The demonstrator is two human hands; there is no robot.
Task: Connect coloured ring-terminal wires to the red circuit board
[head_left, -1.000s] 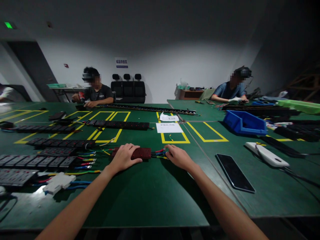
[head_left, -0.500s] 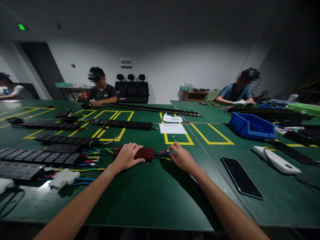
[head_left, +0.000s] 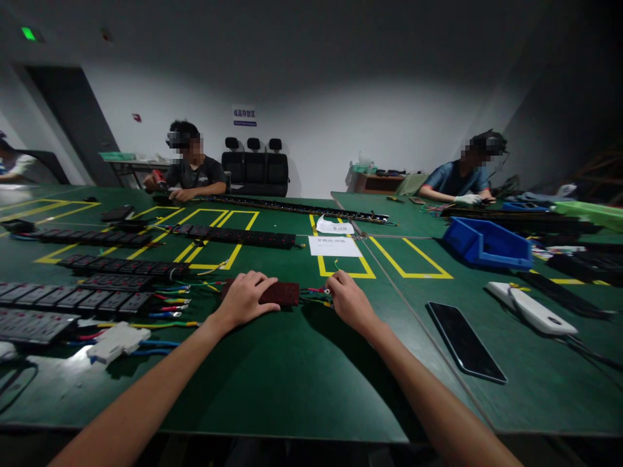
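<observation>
A short dark red power strip lies on the green table in front of me. My left hand is closed over its left part, thumb along the near side and fingers across the top. From the strip's right end come thin coloured wires, red, blue and yellow-green, with ring terminals at their tips. My right hand pinches these wires near their ends; the fingertips partly hide them. Yellow-green wire also runs out at the strip's left end.
Several black power strips with wire ends lie to the left, near a white connector block. A phone, a white power bank and a blue bin are on the right. Paper labels lie ahead. Two co-workers sit across the table, another far left.
My right hand's fingers have drawn together around the wire ends. My left hand stays on the red strip. The whole view has shifted slightly.
</observation>
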